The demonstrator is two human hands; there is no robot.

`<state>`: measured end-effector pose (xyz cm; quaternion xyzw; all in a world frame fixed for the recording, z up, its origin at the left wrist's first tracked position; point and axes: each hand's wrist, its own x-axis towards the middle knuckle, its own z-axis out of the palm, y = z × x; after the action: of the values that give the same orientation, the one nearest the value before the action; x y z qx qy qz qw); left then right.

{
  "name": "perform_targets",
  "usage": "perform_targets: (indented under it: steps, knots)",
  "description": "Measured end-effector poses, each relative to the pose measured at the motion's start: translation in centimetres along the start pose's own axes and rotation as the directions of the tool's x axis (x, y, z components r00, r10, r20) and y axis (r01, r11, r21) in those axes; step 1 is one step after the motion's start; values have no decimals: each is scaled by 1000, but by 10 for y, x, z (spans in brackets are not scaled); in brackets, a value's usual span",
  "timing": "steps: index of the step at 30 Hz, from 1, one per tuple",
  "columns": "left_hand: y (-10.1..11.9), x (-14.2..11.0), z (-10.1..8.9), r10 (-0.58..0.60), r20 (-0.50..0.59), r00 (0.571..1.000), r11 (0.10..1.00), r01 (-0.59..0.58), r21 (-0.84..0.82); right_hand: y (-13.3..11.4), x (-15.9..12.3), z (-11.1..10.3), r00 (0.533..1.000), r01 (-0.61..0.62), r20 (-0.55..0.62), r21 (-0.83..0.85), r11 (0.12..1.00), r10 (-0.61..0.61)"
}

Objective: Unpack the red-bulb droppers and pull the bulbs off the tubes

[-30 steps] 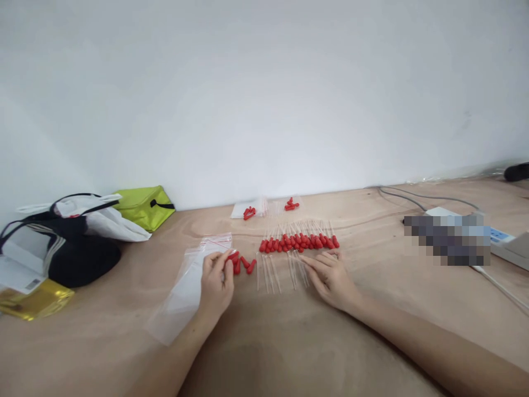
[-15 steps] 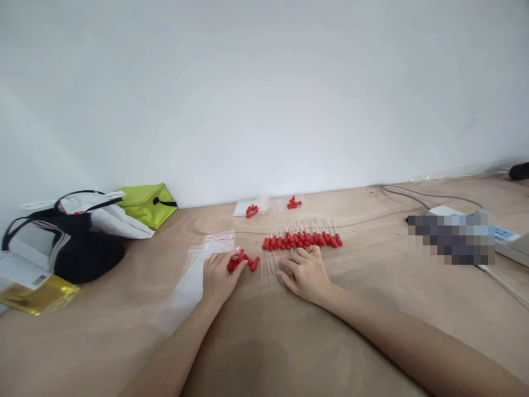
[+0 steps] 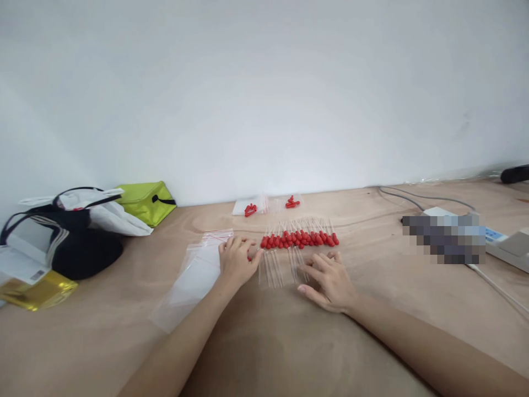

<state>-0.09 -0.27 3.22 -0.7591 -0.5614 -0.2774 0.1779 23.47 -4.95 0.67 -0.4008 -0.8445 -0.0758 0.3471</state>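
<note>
handling thin tubes like these well probably calls for a light touch: straighten them with the fingertips, pinch one at a time near its end, and avoid pressing several together, since they could roll or crack. keeping their ends level would likely make each easier to pick up. the right hand (image 3: 326, 280) has its fingers spread and thumb clear; the left hand (image 3: 238, 259) curls over a red piece (image 3: 249, 258), though i cannot tell whether it grips it. the loose clear tubes (image 3: 275, 268) lie on the desk (image 3: 264, 342) between the hands, at about three o'clock from the left and nine to ten from the right. the row of red-ended tubes (image 3: 298, 237) sits at eleven o'clock from the right hand.
</note>
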Motion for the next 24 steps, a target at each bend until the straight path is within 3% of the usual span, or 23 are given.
perform_targets:
  steps: [4,8,14,16,19,24]
  knots:
    - [7,19,16,-116,90,989,993,116,5,13,-12,-10,999,-51,-10,7,999,51]
    - [9,28,23,-182,167,969,983,186,-6,19,-10,-7,992,-126,-33,-6,992,126]
    - [3,13,9,-204,14,979,976,204,-72,21,-8,3,982,-170,-88,-18,985,167]
    - [3,-1,-1,-153,-23,988,982,150,-117,20,-7,4,977,-172,-136,-27,985,167]
    - [7,-24,-11,24,-21,1000,980,-27,-198,17,-2,9,974,-129,-194,-49,990,118]
    - [16,-39,-12,187,-64,980,947,-197,-256,10,14,20,987,62,-144,-50,997,-69]
